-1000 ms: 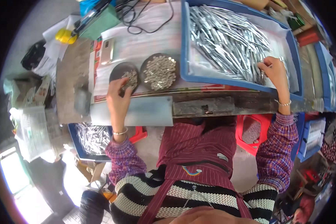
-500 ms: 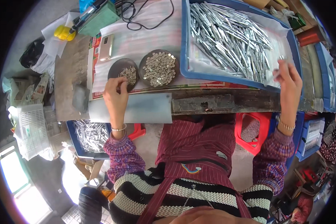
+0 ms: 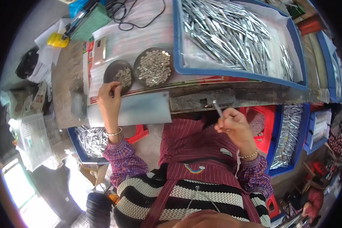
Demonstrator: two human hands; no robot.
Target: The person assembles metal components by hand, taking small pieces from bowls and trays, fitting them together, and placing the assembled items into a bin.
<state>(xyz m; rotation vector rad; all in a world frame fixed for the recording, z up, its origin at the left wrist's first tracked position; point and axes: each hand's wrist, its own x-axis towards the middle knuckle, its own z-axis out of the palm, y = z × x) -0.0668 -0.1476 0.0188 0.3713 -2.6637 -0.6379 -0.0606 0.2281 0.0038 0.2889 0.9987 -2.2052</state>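
Pinching a slim silvery rod (image 3: pixel 217 108) between thumb and fingers, the right hand (image 3: pixel 235 127) is the nearer of the two, just short of the table's (image 3: pixel 66 76) near edge, with the rod's free end pointing up toward that edge. Farther in, the left hand (image 3: pixel 110 100), well apart from the right, has its fingertips gathered at the near rim of the smaller dark dish (image 3: pixel 109 72); whether they grip anything I cannot tell. A pale sheet (image 3: pixel 131 110) lies along the table's near edge beside the left wrist. Small metallic bits (image 3: pixel 123 77) fill part of that dish, and to its right the larger dark dish (image 3: pixel 170 74) is heaped with round shiny pieces (image 3: pixel 154 68). Toward the table's right side, a blue tray (image 3: pixel 178 38) carries a heap of silvery strips (image 3: pixel 228 34), with a smaller bunch (image 3: pixel 287 62) near its right wall. The step in hand appears to be holding one rod while fingering the small bits; the next move probably calls for a steady pinch and careful alignment.
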